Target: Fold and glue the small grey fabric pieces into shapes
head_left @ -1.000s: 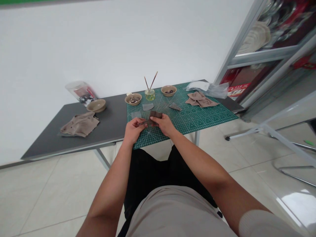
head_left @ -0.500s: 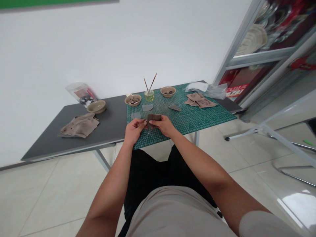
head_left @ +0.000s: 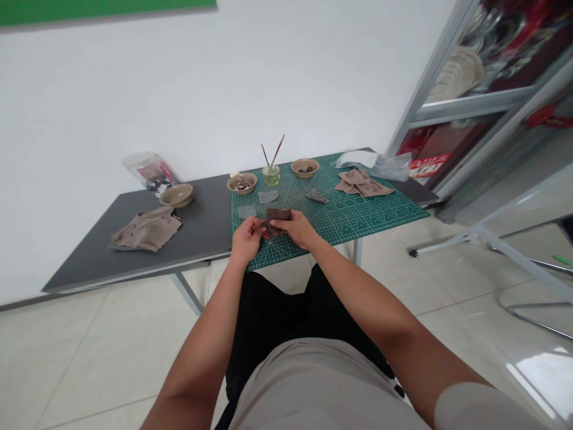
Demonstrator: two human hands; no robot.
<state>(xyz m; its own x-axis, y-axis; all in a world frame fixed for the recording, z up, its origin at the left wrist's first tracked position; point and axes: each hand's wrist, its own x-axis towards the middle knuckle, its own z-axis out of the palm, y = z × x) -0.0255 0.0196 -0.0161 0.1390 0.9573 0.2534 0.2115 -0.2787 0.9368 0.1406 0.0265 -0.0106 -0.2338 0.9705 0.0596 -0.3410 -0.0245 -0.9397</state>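
Note:
My right hand point(head_left: 299, 228) grips a small dark brown, squarish piece point(head_left: 278, 214), thumb across its front. Whether it is cloth, leather or something else I cannot make out. Close against its left edge is my left hand point(head_left: 249, 236), fingers pinched together; what they hold, if anything, is hidden. Both hands are over the near part of the green cutting mat point(head_left: 358, 218). Just beyond them lie two thin greyish pieces, one nearer point(head_left: 247, 211) and one farther back point(head_left: 268, 197). A dark grey flat piece point(head_left: 317, 196) rests to the right.
Behind stand a bowl of small dark pieces point(head_left: 242, 184), a glass jar with two brushes point(head_left: 271, 174) and another bowl point(head_left: 305, 168). A brown cloth point(head_left: 363, 183) and plastic bag point(head_left: 394, 165) lie right. Leftward are another cloth point(head_left: 147, 229), bowl point(head_left: 176, 195) and clear tub point(head_left: 150, 172).
My left hand's fingers have curled closer together beside the brown piece and shifted slightly. My right hand keeps its grip. The view has moved a little.

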